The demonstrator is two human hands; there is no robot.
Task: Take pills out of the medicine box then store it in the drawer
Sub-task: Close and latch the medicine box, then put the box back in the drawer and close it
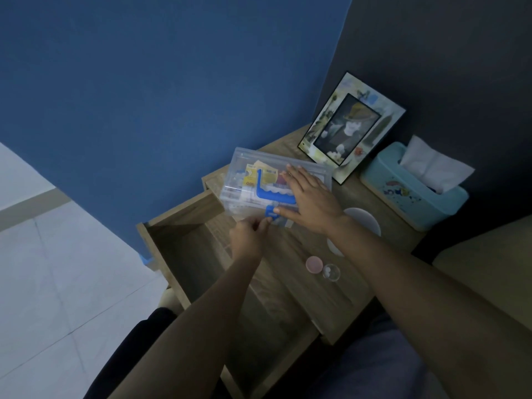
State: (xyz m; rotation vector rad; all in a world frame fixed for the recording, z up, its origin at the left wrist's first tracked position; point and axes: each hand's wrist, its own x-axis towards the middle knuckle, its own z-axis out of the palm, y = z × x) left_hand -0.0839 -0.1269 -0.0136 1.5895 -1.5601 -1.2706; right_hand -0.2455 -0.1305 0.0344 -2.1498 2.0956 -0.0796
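Medicine box (259, 182), clear plastic with a blue handle (276, 194) on its lid, sits on the bedside table (331, 289) at its far left edge, just above the open drawer (184, 254). Packets show through the walls. The right hand (309, 201) lies flat on the lid, fingers spread wide and pressing down, probably to steady the box while the catch is worked. The left hand (249, 234) is at the near side of the box, its fingertips (266, 223) pinched narrowly on the small blue latch (272, 213); I judge the lid is being fastened before the box goes down into the drawer. Nearer on the table rest a pink cap (314, 264) and, touching it, a small clear cup (331, 272) with something white inside, likely the pills. Farther right stand a tissue box (414, 191) and a picture frame (352, 125) against the dark wall.
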